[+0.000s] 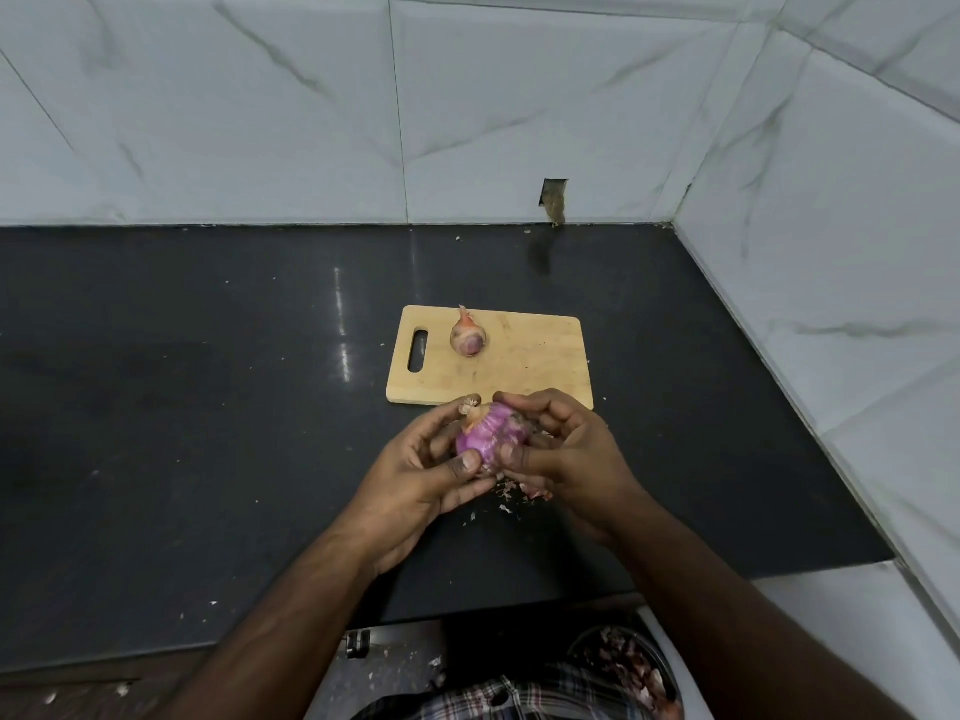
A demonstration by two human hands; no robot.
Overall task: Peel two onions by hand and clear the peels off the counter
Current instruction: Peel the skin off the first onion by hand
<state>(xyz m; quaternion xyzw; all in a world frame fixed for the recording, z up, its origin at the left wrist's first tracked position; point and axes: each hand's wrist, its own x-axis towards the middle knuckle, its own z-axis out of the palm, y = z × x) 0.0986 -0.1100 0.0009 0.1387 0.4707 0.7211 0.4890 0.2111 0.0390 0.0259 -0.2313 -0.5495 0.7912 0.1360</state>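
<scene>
A purple onion (488, 433) with most of its dry skin off is held above the black counter (208, 407), just in front of the cutting board. My left hand (426, 475) grips it from the left, thumb on its near side. My right hand (566, 454) grips it from the right, thumb pressed to its lower part. A tuft of dry skin sticks up at its top left. A second onion (468, 336), still in its papery skin, sits on the wooden cutting board (519, 366). Small peel scraps (511, 498) lie on the counter under my hands.
Marble-tiled walls close the counter at the back and right. A dark bin (628, 672) holding onion peels stands below the counter edge at lower right. Bits of peel dot the floor and the counter's front edge.
</scene>
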